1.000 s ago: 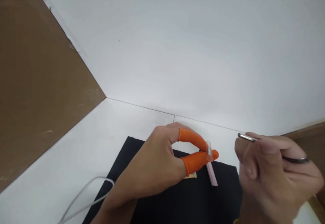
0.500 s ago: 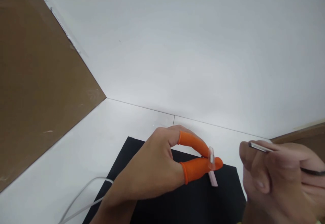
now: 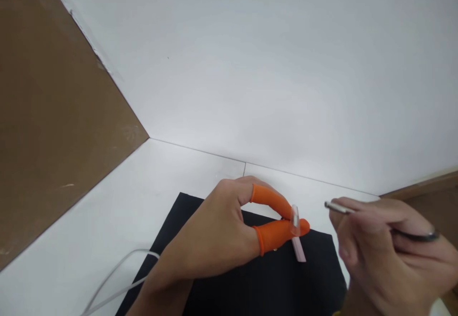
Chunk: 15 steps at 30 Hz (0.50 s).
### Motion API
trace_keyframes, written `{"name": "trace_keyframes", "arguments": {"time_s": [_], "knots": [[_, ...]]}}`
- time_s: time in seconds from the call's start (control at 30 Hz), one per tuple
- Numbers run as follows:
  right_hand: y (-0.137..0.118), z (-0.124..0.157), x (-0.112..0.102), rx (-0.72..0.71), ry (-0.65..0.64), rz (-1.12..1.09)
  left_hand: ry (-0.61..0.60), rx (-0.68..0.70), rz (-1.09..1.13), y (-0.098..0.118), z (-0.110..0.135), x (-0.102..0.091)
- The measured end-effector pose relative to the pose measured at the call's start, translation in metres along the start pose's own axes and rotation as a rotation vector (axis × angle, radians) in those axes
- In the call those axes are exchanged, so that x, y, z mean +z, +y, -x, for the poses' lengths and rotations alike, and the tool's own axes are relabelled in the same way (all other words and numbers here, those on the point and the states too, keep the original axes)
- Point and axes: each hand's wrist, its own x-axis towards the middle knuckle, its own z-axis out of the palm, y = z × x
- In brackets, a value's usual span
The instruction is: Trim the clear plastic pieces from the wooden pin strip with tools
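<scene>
My left hand (image 3: 229,230) wears orange finger cots (image 3: 274,237) on its thumb and index finger. Those two fingertips pinch a small clear plastic piece (image 3: 295,220), which stands up between them. Just below the fingertips, a pale pink strip (image 3: 299,250) shows against the black mat (image 3: 265,287); its upper end is hidden by the thumb. To the right, my right hand (image 3: 386,254) is closed around a slim pen-like tool (image 3: 338,207) with a silver metal end pointing left towards the clear piece, apart from it. The dark rear part of the tool shows behind my fingers.
A white cable (image 3: 118,258) loops over the white table (image 3: 71,239) at the lower left. White panel (image 3: 268,68) rises behind, with a brown panel (image 3: 64,115) at left and a brown edge (image 3: 422,189) at right.
My right hand has moved left with the pen-like tool, bringing its metal end closer to the clear piece. My left hand has barely shifted.
</scene>
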Motion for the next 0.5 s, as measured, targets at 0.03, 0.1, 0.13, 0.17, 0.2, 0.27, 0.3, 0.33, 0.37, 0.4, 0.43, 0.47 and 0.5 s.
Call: {"name": "trace_keyframes", "arguments": {"time_s": [0.03,0.1,0.13,0.17,0.2,0.27,0.3,0.33,0.37,0.4,0.43,0.47,0.5], "knots": [[-0.002,0.0,-0.003,-0.013,-0.089,0.006,-0.001,-0.006,0.004,0.0,-0.001,-0.001],[-0.005,0.0,-0.009,-0.042,-0.265,0.039,-0.002,-0.01,0.008,0.001,-0.002,-0.002],[-0.005,0.0,-0.011,-0.057,-0.307,0.064,-0.003,-0.008,0.008,0.001,-0.002,-0.002],[-0.004,0.001,-0.011,-0.054,-0.291,0.085,-0.005,-0.007,0.004,0.001,-0.002,-0.002],[-0.003,0.002,-0.01,-0.043,-0.23,0.089,-0.005,-0.007,-0.002,0.001,-0.002,-0.002],[0.001,0.004,-0.006,0.001,-0.047,0.054,-0.001,-0.002,-0.017,0.0,0.0,-0.002],[0.003,0.005,-0.003,0.015,0.036,0.035,0.003,0.0,-0.023,-0.001,0.001,-0.001],[0.004,0.005,-0.001,0.023,0.079,0.026,0.004,0.002,-0.026,-0.001,0.002,-0.001],[0.003,0.005,-0.001,0.026,0.093,0.033,0.004,0.001,-0.029,-0.002,0.003,-0.001],[0.002,0.004,-0.001,0.026,0.09,0.05,0.002,0.001,-0.029,-0.001,0.003,-0.002],[-0.001,0.003,-0.004,0.027,0.07,0.067,0.002,-0.001,-0.028,-0.001,0.003,-0.002],[-0.004,0.001,-0.008,0.034,0.008,0.078,0.002,-0.007,-0.024,0.001,0.003,-0.003],[-0.008,-0.002,-0.013,0.037,-0.075,0.089,0.003,-0.013,-0.021,0.002,0.002,-0.003]]}}
